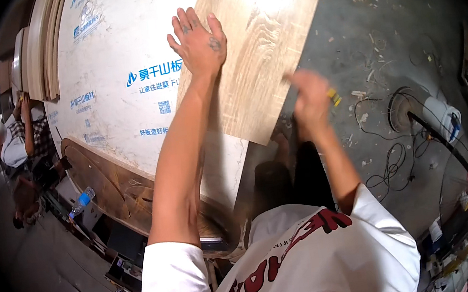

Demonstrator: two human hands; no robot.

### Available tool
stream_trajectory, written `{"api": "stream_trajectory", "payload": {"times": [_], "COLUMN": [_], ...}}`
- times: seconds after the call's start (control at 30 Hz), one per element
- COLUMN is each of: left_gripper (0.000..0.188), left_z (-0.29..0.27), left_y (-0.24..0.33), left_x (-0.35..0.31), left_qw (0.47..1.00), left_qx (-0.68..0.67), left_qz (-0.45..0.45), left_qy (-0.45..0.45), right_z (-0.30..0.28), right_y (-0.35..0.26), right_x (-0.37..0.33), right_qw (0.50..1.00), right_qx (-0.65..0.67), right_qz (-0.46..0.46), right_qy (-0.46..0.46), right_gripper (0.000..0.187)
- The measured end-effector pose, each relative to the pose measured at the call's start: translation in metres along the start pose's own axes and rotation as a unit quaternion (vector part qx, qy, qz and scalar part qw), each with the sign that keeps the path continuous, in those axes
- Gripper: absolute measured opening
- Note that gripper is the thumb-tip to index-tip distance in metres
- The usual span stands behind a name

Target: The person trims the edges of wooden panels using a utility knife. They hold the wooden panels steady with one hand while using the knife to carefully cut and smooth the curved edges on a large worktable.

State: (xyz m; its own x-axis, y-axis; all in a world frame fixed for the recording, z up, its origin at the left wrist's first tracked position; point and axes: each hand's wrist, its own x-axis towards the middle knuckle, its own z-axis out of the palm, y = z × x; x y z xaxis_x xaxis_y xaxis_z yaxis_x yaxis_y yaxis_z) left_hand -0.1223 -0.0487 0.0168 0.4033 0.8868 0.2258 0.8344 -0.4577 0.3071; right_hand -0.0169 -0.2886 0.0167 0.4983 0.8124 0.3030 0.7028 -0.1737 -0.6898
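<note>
My left hand [198, 42] lies with its fingers spread at the left edge of a light wood-grain board [259, 63]. This board rests on a larger white sheet [114, 39] with blue print and overhangs its right side. Beside the board's right edge, my right hand [310, 99] is closed and slightly blurred. From its outer side sticks the end of a small yellow-and-black tool [334, 97]. The fingers hide the rest, so its exact kind does not show.
A worn brown bench [106, 173] with curved edges stands at the near left. Beyond it are a water bottle [83, 200] and a seated person [19, 134]. Stacked boards [41, 46] stand at far left. On the right floor lie black cables [388, 172], scraps and a white bag [441, 113].
</note>
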Motion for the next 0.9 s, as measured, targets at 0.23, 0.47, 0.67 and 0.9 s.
{"api": "stream_trajectory", "payload": {"times": [0.23, 0.47, 0.67, 0.9], "left_gripper": [0.065, 0.058, 0.056, 0.057], "left_z": [-0.002, -0.012, -0.009, -0.016], "left_y": [0.008, 0.011, 0.019, 0.015], "left_x": [0.0, 0.001, 0.005, 0.006], "left_qw": [0.996, 0.996, 0.994, 0.992], "left_qx": [0.009, 0.053, 0.062, 0.064], "left_qz": [-0.021, -0.029, -0.032, -0.042], "left_qy": [-0.082, -0.061, -0.085, -0.1], "right_z": [-0.013, 0.017, -0.01, -0.02], "right_y": [-0.087, 0.076, 0.228, 0.275], "right_x": [-0.23, -0.19, 0.178, 0.418], "right_qw": [0.933, 0.923, 0.936, 0.961], "right_qx": [0.197, 0.326, 0.286, 0.18], "right_qz": [-0.001, 0.197, 0.183, 0.104], "right_qy": [-0.301, -0.053, 0.094, 0.184], "right_gripper": [0.043, 0.025, 0.035, 0.037]}}
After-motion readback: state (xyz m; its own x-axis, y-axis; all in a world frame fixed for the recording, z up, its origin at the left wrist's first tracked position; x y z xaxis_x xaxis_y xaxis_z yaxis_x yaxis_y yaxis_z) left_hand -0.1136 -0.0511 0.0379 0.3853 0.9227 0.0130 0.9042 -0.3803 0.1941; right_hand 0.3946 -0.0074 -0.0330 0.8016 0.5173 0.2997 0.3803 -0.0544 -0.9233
